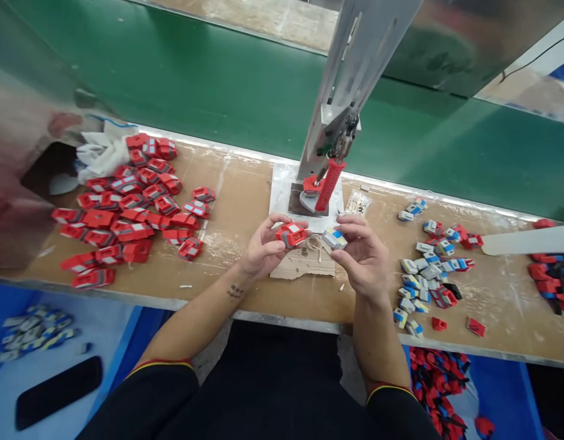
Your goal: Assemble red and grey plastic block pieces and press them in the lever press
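Note:
Between the fingers of my left hand (266, 247) is a red toy car body (291, 234) with grey and white patches. My right hand (365, 255) pinches a grey toy car body (334, 239) marked with blue and yellow. The two pieces are close together but apart, above a torn piece of cardboard (304, 266). Just beyond my hands stands a toggle clamp press with a red handle (330, 185). Another red piece (311, 185) sits under the press, partly hidden by the handle.
Many red car bodies (126, 211) lie piled at left near a white cloth (102, 153). Grey-blue pieces (431, 269) are scattered at right. A white bar (529, 239) juts in from the right. Below are bins with a black phone (58, 392) and red parts (440, 385).

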{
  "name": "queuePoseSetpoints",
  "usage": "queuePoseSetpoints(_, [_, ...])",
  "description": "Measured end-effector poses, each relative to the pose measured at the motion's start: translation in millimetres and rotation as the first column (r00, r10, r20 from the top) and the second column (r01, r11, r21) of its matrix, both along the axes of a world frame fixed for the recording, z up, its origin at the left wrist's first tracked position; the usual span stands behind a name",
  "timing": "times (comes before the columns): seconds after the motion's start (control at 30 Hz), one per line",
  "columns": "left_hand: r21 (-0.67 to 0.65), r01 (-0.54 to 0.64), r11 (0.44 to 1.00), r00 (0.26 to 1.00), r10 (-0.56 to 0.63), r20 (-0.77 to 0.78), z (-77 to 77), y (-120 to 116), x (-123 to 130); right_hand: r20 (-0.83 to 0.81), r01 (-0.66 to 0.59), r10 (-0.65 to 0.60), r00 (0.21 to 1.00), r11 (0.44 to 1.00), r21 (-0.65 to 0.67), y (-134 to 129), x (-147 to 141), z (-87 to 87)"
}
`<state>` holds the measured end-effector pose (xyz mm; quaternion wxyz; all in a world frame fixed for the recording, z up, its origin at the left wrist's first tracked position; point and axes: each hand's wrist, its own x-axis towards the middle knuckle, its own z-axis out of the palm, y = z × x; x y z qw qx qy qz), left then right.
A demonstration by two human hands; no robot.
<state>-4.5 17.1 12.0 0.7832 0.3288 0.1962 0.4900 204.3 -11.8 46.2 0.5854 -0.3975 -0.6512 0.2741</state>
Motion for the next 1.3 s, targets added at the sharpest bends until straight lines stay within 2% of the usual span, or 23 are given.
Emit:
queuePoseSetpoints(0.1, [0.030,0.012,0.999,1.000,-0.011,-0.028,-1.3,-2,1,-0.012,-0.025,0.024,1.000,0.999,-0.024,-5,-3,-4.1])
queuePoseSetpoints(0.2, [0.079,0.004,0.997,0.997,0.002,-0.077,-3.2,-3,2,0.019,0.030,-0.030,0.999,0.999,-0.010,-10,-9,-7.0])
queuePoseSetpoints(0.3, [0.137,-0.024,0.990,0.993,0.039,-0.109,-5.7,-3,3,0.100,0.083,-0.090,0.991,0.994,0.070,-14,-13,-8.3])
queuePoseSetpoints(0.4, [0.195,-0.032,0.980,0.990,0.059,-0.132,-8.6,-2,4,0.208,0.092,-0.126,0.970,0.982,0.163,-15,-15,-7.2])
queuePoseSetpoints(0.5, [0.254,-0.033,0.967,0.984,0.076,-0.159,-11.7,-2,3,0.243,0.088,-0.139,0.960,0.974,0.210,-14,-15,-6.9])
queuePoseSetpoints(0.73, [0.368,-0.100,0.925,0.963,0.182,-0.197,-14.6,-2,0,0.335,0.072,-0.144,0.931,0.973,0.218,-17,-15,-12.7])
queuePoseSetpoints(0.87, [0.361,-0.099,0.928,0.957,0.188,-0.222,-10.7,-3,-1,0.340,0.118,-0.198,0.919,0.963,0.242,-20,-19,-9.1])
queuePoseSetpoints(1.03, [0.373,-0.190,0.908,0.937,0.281,-0.208,-4.1,-1,-1,0.250,0.037,-0.065,0.966,0.993,0.116,-19,-22,-2.7])
queuePoseSetpoints(1.17, [0.419,-0.214,0.883,0.931,0.314,-0.188,-3.0,-4,-1,0.063,-0.015,0.020,0.998,0.997,-0.082,-20,-27,-7.1])
queuePoseSetpoints(1.23, [0.484,-0.237,0.843,0.911,0.366,-0.192,-2.2,-6,-1,-0.094,-0.051,0.034,0.995,0.982,-0.180,-20,-31,-10.4])
queuePoseSetpoints(1.3, [0.591,-0.232,0.773,0.859,0.447,-0.248,0.2,-7,-2,-0.212,-0.095,0.044,0.976,0.967,-0.237,-20,-33,-11.9])
